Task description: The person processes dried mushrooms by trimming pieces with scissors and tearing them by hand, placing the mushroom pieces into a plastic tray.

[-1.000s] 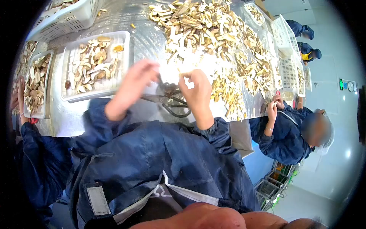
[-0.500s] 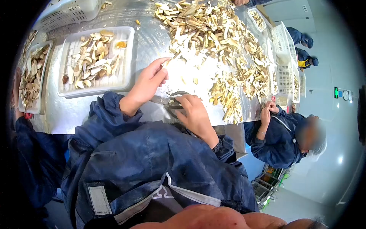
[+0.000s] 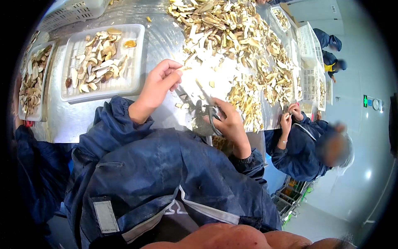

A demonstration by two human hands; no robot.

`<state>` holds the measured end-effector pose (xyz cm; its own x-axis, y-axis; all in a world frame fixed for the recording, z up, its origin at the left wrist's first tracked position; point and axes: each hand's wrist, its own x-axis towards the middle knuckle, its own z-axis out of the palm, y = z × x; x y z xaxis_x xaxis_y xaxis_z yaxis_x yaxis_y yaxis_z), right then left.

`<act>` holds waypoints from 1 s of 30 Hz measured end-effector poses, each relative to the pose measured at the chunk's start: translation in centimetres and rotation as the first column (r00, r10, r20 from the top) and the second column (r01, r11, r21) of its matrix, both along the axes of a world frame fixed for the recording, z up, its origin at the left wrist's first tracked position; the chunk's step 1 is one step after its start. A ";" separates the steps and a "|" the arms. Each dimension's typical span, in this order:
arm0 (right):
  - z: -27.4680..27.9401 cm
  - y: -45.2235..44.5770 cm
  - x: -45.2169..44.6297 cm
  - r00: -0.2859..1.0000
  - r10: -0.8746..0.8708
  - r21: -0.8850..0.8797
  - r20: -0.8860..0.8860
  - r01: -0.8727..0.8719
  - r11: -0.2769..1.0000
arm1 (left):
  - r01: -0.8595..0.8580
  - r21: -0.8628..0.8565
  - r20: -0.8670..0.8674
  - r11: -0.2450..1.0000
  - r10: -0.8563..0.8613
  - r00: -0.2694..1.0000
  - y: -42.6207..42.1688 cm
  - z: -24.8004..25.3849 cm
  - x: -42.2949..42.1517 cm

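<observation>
From my remote feed, I see the left hand (image 3: pixel 159 85) pinching a small mushroom piece (image 3: pixel 186 68) near twelve o'clock. The right hand (image 3: pixel 230 123) grips scissors (image 3: pixel 212 121), blades toward eleven (glare washes out their tips). Sliced mushrooms (image 3: pixel 219 27) heap at one, a white tray (image 3: pixel 134 74) sits at ten, a co-worker (image 3: pixel 304 143) at three.

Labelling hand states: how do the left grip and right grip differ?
Hold: the left grip pinches a small slice; the right grip has scissors by the handle.
Place: the left grip is nearer the wide tray; the right grip is nearer the slice pile.
Shared: both are bare.
</observation>
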<state>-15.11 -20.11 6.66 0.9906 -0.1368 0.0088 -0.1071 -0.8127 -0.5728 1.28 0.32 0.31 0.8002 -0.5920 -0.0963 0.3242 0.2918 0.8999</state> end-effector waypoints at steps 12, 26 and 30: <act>-1.2 3.3 2.6 0.945 -0.112 0.468 -0.306 0.252 0.847 | 0.029 -0.005 -0.186 1.000 -0.029 0.982 -0.6 -0.9 -0.6; -3.6 3.4 1.8 0.977 -0.139 0.416 -0.162 0.195 0.888 | 0.056 -0.013 -0.161 0.998 -0.057 0.985 -0.6 -1.6 -0.5; -1.1 4.1 1.7 0.986 -0.106 0.250 -0.129 0.136 0.959 | 0.107 -0.024 -0.218 0.994 -0.110 0.970 -0.5 -1.4 -0.5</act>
